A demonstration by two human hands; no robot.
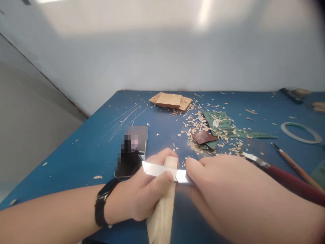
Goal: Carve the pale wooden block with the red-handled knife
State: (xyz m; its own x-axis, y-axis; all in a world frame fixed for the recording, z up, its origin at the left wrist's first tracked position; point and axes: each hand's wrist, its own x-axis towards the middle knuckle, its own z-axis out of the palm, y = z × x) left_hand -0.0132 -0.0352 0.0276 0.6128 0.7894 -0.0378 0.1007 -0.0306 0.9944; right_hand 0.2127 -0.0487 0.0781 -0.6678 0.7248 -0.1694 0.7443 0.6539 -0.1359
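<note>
We're seemingly whittling — our left hand (146,195) is clasping the wooden stick (162,215) at the table (73,159), our right hand (228,189) gripping the knife (157,170) across it — the next stroke presumably needing steady pressure.

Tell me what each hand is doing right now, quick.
Left hand: closed around the wooden piece.
Right hand: closed, holding the knife.
</note>
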